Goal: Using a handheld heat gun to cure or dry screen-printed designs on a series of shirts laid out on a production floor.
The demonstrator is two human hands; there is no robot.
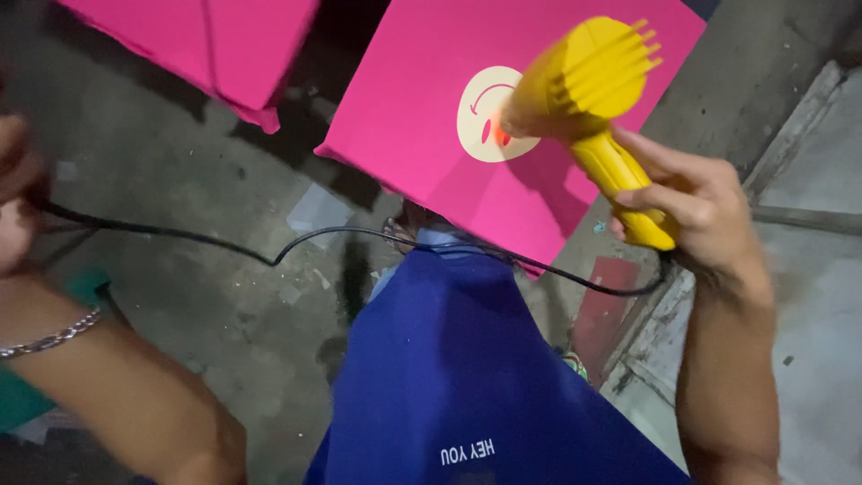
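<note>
Seen from above, looking down over a dark blue cloth garment (467, 377) at 6 o'clock of the view.

At 3 o'clock: right hand (696, 202), fingers wrapped tight round the handle of a yellow plastic hair dryer (588, 99). Dryer tilted, handle low toward 4 o'clock, nozzle aimed toward 9 o'clock, orange glow visible at its mouth. Comb-like ribs of the dryer's back end up at 1 o'clock.

Directly beneath the nozzle: a bright pink flat fabric panel (422, 117) carrying a round cream smiling-face print (480, 121). Nozzle very close over this print; whether touching it, cannot tell. Panel lying slanted across 12 o'clock, its lower corner overlapping the top of the blue garment.

From the handle's bottom, a thin black power cord (296, 242) running in a loose wave across the middle toward 9 o'clock, up to the left hand (16, 193). Left hand mostly cut by the frame edge and blurred; closed on the cord or not, cannot tell. On the left wrist, a silver chain bracelet (54, 337).

At 11 o'clock, well apart from the first panel: a second pink fabric panel (206, 45). Below everything, a grey stained concrete floor (224, 296).
</note>
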